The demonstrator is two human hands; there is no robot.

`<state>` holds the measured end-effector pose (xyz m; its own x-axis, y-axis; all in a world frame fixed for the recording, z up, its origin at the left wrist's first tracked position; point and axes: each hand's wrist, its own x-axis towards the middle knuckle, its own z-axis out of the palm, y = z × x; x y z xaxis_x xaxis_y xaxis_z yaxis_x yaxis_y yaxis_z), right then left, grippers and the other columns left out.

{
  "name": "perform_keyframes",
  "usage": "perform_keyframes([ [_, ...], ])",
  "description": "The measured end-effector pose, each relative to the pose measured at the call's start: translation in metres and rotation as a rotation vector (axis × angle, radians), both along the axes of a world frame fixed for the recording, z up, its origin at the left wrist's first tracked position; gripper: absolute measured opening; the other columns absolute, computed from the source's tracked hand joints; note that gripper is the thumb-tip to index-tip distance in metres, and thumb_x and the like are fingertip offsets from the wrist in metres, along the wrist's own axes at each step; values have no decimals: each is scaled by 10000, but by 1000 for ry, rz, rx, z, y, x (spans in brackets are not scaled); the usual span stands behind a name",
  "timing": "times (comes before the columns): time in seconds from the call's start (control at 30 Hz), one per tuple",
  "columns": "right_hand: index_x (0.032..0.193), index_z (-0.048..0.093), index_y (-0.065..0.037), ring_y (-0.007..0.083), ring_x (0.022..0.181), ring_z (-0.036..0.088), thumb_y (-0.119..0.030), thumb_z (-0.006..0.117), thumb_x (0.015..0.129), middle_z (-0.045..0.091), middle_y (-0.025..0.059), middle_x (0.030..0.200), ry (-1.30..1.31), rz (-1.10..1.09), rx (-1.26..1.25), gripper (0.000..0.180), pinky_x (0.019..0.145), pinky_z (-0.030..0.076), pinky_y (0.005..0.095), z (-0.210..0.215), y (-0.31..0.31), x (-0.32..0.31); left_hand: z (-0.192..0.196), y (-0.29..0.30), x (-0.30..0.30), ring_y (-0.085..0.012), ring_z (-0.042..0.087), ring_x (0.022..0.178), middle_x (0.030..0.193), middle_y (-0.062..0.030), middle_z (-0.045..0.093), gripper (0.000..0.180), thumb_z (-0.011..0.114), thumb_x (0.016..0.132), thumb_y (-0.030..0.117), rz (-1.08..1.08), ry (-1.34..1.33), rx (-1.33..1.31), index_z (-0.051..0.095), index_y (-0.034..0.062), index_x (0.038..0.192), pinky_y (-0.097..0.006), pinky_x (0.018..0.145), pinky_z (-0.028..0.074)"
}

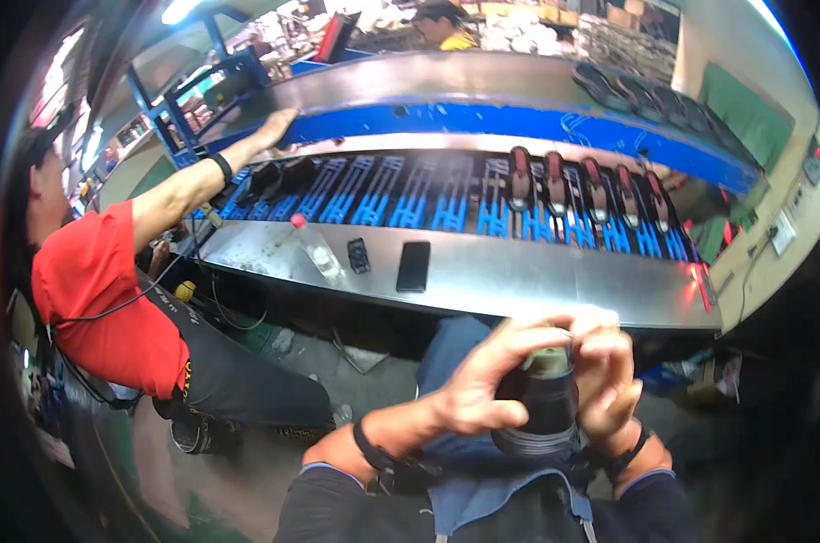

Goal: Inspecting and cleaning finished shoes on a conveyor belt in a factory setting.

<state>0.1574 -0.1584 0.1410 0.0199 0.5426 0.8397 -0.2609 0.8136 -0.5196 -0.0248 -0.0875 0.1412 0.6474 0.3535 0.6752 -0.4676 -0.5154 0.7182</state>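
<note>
Close in front of me, both hands are around a dark shoe upper (548, 403) with a pale green block, seemingly a last, showing at its top. My left hand (482, 378) curls around its left side, thumb lying across the front. On the other side my right hand (606, 376) presses with bent fingers, partly blurred. The lower part of the shoe, with its ribbed edge, hangs over my lap.
A metal ledge (519, 281) carries a black phone (414, 266), a small dark object (359, 256) and a clear bottle (322, 257). Behind it runs a rack with blue prongs (451, 213) and several shoes (556, 181). Dark soles (650, 98) lie above. A red-shirted co-worker (111, 299) reaches in at left.
</note>
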Motion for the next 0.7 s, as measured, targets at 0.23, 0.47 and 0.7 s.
perform_keyframes([
  [0.23, 1397, 478, 57, 422, 1350, 450, -155, 547, 958, 493, 294, 1403, -509, -698, -388, 492, 1151, 330, 448, -48, 50, -23, -61, 9, 21, -213, 489, 1275, 1341, -92, 518, 681, 739, 900, 334, 464, 91, -766, 399, 60, 1422, -389, 1102, 377],
  [0.47, 1493, 298, 56, 426, 1422, 343, -450, 560, 974, 336, 304, 1524, -934, -293, -781, 771, 1169, 303, 459, -105, -48, 21, -167, 3, 14, -285, 657, 1067, 1148, -166, 661, 665, 604, 917, 593, 253, -153, -1285, 568, 26, 1263, -413, 969, 529],
  [0.7, 1189, 620, 73, 431, 1148, 580, -448, 413, 1007, 642, 257, 1141, -712, -934, -653, 589, 1013, 437, 474, -82, -52, 104, -152, -9, 34, -378, 549, 1200, 1298, -214, 546, 840, 816, 753, 450, 168, 1008, -316, 469, -29, 1349, -491, 1030, 441],
])
